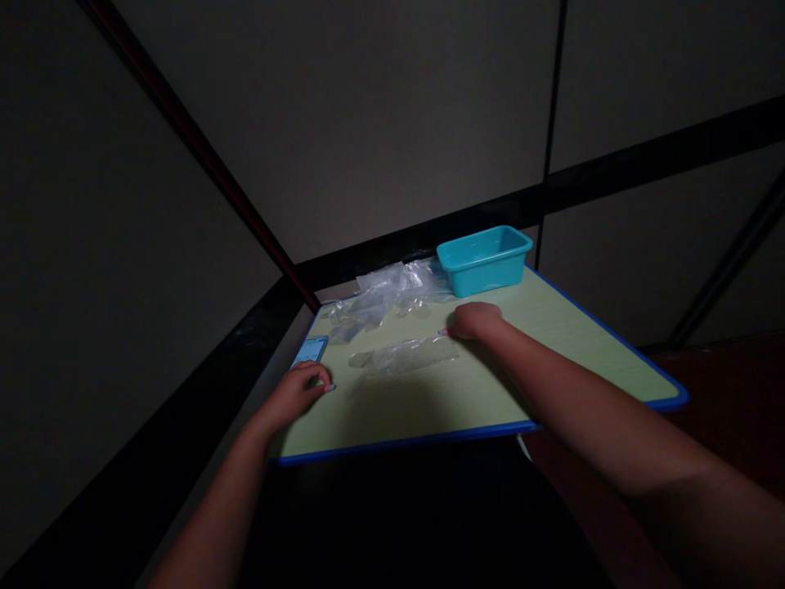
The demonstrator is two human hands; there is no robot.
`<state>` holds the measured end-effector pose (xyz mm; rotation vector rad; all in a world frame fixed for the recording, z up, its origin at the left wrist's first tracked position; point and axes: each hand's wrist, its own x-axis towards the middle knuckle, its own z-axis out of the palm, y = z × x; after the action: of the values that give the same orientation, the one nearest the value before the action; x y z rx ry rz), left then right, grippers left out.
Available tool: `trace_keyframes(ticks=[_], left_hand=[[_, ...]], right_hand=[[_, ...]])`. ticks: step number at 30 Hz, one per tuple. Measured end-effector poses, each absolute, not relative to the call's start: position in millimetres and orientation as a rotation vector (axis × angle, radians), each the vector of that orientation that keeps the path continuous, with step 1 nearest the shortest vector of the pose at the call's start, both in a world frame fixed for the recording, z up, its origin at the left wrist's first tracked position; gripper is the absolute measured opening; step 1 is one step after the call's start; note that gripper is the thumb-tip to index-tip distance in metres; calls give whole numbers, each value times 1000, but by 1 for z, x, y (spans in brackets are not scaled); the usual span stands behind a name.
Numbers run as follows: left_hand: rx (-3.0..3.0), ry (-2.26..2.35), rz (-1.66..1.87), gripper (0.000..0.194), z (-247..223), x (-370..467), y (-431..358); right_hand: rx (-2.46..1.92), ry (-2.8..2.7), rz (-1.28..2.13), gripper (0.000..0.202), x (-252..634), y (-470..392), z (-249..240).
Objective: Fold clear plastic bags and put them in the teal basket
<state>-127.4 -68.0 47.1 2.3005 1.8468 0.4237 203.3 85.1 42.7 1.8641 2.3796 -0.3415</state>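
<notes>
A clear plastic bag (pixel 412 357) lies flat and lengthwise on the table, between my two hands. My right hand (pixel 477 319) is closed at the bag's upper right corner, with a thumb or fingertip at its edge; most of the fingers are hidden from me. To the left, my left hand (pixel 305 388) rests over the table's edge, its fingers curled and the tips close to the thumb. I see nothing in it, and it is apart from the bag. Just beyond it lies a phone (pixel 311 349) with a lit screen.
A pile of clear plastic bags (pixel 392 296) spreads along the back of the table. Beside it stands a turquoise plastic basket (pixel 487 274) at the back right. The pale yellow table (pixel 570 348) has a blue rim and stands close to the wall (pixel 380 123).
</notes>
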Motion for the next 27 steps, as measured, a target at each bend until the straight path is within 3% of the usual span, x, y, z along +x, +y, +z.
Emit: trace_keyframes(ticks=[5, 9, 15, 19, 24, 27], left_hand=[[2276, 2045, 342, 16, 52, -125, -65], [2269, 2222, 451, 26, 30, -99, -72], [2171, 2475, 419, 26, 4, -60, -71], [2214, 2421, 459, 16, 5, -53, -68], [2247, 2408, 509, 28, 5, -47, -68], [2288, 2415, 408, 23, 7, -43, -67]], right_hand=[[1847, 2362, -339, 59, 203, 84, 45], [1851, 2369, -341, 60, 203, 86, 42], [1842, 2377, -344, 61, 204, 85, 43], [1838, 2376, -340, 62, 203, 85, 43], [1844, 2346, -346, 61, 202, 86, 44], [1843, 2346, -347, 60, 202, 85, 45]])
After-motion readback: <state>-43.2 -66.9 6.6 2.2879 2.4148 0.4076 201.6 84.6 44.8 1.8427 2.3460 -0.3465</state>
